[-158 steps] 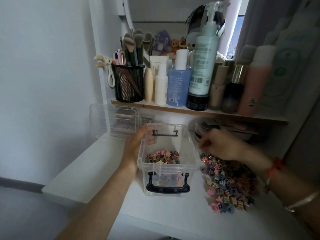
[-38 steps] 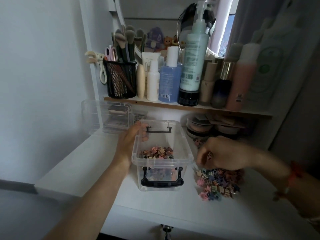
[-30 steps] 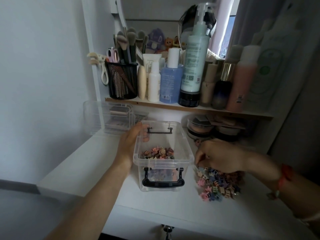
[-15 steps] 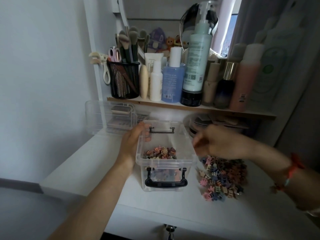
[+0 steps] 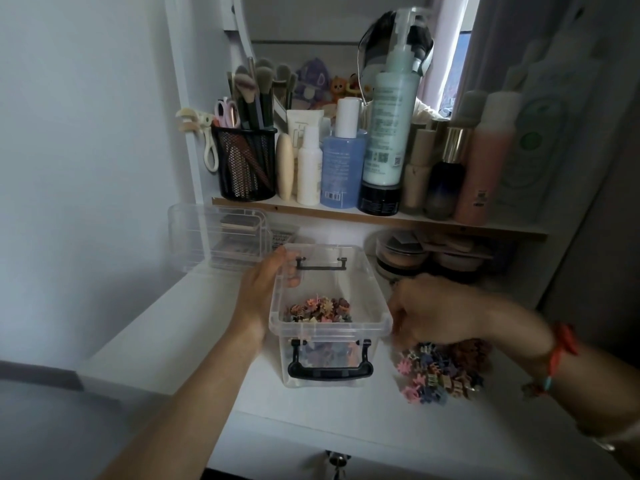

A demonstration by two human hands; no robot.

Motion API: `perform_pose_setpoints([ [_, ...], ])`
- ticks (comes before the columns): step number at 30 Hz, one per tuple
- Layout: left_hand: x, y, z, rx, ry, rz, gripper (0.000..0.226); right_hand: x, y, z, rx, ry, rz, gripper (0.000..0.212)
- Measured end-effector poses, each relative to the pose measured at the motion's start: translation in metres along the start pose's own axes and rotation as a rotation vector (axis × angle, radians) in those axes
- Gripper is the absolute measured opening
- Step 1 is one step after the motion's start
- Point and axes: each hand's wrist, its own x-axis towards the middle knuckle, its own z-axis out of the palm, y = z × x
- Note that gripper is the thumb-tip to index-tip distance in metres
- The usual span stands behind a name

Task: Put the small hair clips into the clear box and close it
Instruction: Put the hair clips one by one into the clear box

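The left forearm reaches in from the lower left of the frame, and the left hand (image 5: pixel 265 289) grips the left wall of the clear box (image 5: pixel 330 336), palm against the outside and thumb hooked over the rim near the back left corner. The right arm comes in from the lower right edge with a red cord bracelet (image 5: pixel 559 351) at the wrist; the right hand (image 5: pixel 434 315) is motion-blurred, turned palm down with fingers curled toward the box's right rim, and whether it pinches any clips cannot be told. The box sits at centre frame on the white counter (image 5: pixel 194 341), lidless, transparent, with a black latch handle (image 5: pixel 329 367) on its near end and another on the far end. A layer of small hair clips (image 5: pixel 317 310) in pink, brown, blue and beige lies on its bottom. A loose pile of clips (image 5: pixel 440 374) in the same colours lies on the counter just right of the box, partly under the right hand and wrist. In the upper half of the frame a wooden shelf (image 5: pixel 381 218) carries a black mesh cup (image 5: pixel 247 164) of brushes and a row of bottles.
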Motion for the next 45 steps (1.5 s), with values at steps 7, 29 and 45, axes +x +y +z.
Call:
perform_pose_setpoints([
  [7, 0.002, 0.000, -0.001, -0.013, 0.008, -0.016, 0.024, 0.005, -0.001, -0.024, 0.352, 0.574, 0.024, 0.005],
  [29, -0.007, 0.003, 0.001, 0.007, 0.012, 0.003, 0.025, -0.001, 0.008, -0.019, 0.147, 0.319, -0.020, 0.014],
  [45, -0.009, 0.004, 0.000, 0.004, 0.014, 0.007, 0.025, -0.007, -0.003, -0.001, -0.027, -0.036, -0.041, 0.022],
])
